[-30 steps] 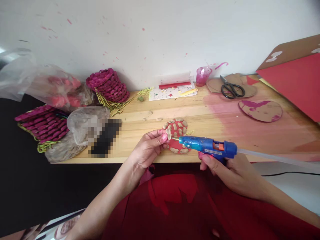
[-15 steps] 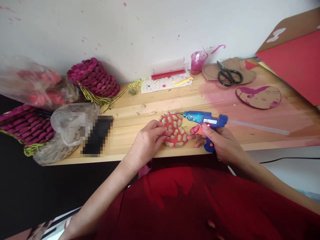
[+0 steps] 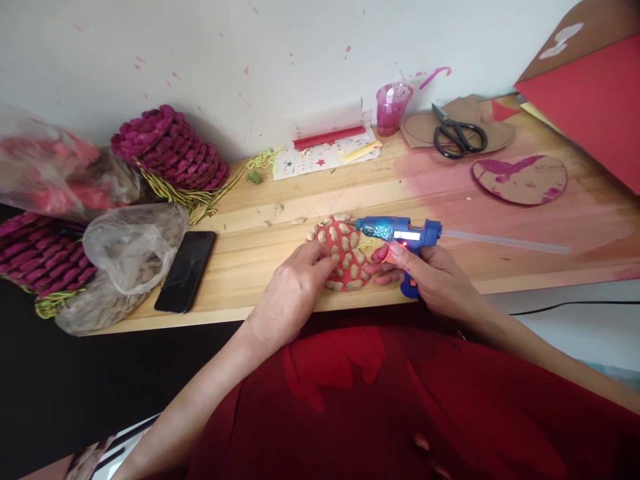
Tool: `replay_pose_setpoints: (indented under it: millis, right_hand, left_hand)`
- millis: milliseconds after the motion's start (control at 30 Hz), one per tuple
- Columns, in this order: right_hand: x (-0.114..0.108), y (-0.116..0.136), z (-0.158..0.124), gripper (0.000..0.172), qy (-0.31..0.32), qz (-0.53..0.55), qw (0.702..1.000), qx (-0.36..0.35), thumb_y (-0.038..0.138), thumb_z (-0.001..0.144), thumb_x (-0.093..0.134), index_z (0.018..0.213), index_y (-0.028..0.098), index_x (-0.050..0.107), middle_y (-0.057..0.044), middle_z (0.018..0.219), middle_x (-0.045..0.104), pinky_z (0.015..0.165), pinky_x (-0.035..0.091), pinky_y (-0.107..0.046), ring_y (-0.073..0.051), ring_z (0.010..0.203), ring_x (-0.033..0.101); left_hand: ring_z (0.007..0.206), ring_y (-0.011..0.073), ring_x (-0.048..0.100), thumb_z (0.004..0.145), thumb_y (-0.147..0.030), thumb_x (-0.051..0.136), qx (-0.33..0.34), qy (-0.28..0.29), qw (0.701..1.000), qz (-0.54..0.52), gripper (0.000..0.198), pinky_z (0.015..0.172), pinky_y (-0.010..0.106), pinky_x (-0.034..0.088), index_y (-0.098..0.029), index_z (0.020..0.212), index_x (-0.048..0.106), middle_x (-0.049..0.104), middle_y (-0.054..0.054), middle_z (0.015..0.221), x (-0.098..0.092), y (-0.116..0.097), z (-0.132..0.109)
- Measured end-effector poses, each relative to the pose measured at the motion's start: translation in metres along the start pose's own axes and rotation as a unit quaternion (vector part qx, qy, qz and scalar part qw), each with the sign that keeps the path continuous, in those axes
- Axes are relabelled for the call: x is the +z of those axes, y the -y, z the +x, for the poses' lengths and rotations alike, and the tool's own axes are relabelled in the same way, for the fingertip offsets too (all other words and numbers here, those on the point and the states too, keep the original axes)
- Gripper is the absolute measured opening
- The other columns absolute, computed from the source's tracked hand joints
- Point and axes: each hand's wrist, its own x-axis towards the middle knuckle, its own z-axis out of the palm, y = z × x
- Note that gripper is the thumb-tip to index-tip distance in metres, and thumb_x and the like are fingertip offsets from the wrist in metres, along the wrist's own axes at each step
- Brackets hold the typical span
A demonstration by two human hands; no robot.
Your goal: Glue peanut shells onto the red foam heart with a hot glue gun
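A red piece covered with peanut shells lies on the wooden table near its front edge. My left hand is closed at the left side of this piece, its fingertips over the shells; what they pinch, if anything, is hidden. In my right hand is a blue glue gun, its nozzle pointing left over the upper edge of the piece. A long clear glue stick sticks out of the gun's back end. Yellow-green string shows beside the piece.
Left: a black phone, a plastic bag and magenta shell-covered bundles. Loose shells lie behind the piece. Further back stand a pink cup, scissors and a cardboard heart. Red sheets rise at right.
The view has shifted slightly. My left hand has turned more palm-down over the piece's left part, and the glue gun's nozzle now reaches further over its upper edge.
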Motion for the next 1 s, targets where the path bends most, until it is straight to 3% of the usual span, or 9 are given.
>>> replay_pose_setpoints:
  millis: [367, 567, 833, 1000]
  right_hand:
    - [-0.0013, 0.0016, 0.0008, 0.036, 0.004, -0.021, 1.0, -0.004, 0.059, 0.086, 0.07, 0.09, 0.023, 0.07, -0.005, 0.085, 0.079, 0.069, 0.065, -0.034, -0.022, 0.078, 0.077]
    - [-0.001, 0.0009, 0.0001, 0.036, 0.001, -0.025, 1.0, 0.0, 0.059, 0.086, 0.069, 0.09, 0.024, 0.07, -0.005, 0.085, 0.079, 0.069, 0.065, -0.035, -0.022, 0.078, 0.077]
    - [-0.002, -0.0012, -0.0002, 0.037, -0.001, -0.035, 0.999, 0.0, 0.059, 0.087, 0.068, 0.093, 0.023, 0.069, -0.005, 0.084, 0.079, 0.069, 0.064, -0.033, -0.021, 0.075, 0.077]
    - [-0.0014, -0.0002, 0.0001, 0.038, -0.003, -0.038, 0.999, 0.003, 0.06, 0.087, 0.068, 0.092, 0.022, 0.069, -0.006, 0.083, 0.079, 0.07, 0.064, -0.034, -0.022, 0.075, 0.077]
  left_hand:
    - [0.097, 0.0217, 0.057, 0.098, -0.017, 0.047, -0.016, 0.038, 0.999, 0.004, 0.019, 0.082, 0.033, 0.046, -0.02, 0.094, 0.066, 0.06, 0.007, 0.108, -0.0047, -0.0051, 0.0009]
    - [0.097, 0.0222, 0.057, 0.096, -0.014, 0.048, 0.003, 0.023, 1.0, 0.014, 0.019, 0.082, 0.034, 0.046, -0.021, 0.094, 0.066, 0.06, 0.007, 0.106, -0.0031, -0.0044, 0.0011]
    - [0.096, 0.0227, 0.056, 0.096, -0.014, 0.05, -0.021, 0.033, 0.999, -0.015, 0.018, 0.082, 0.034, 0.044, -0.02, 0.095, 0.067, 0.061, 0.007, 0.105, -0.0034, -0.0062, 0.0009]
    - [0.093, 0.0223, 0.057, 0.095, -0.013, 0.048, 0.002, 0.029, 0.999, 0.03, 0.019, 0.08, 0.033, 0.047, -0.02, 0.094, 0.066, 0.062, 0.008, 0.103, -0.0037, -0.008, 0.0008]
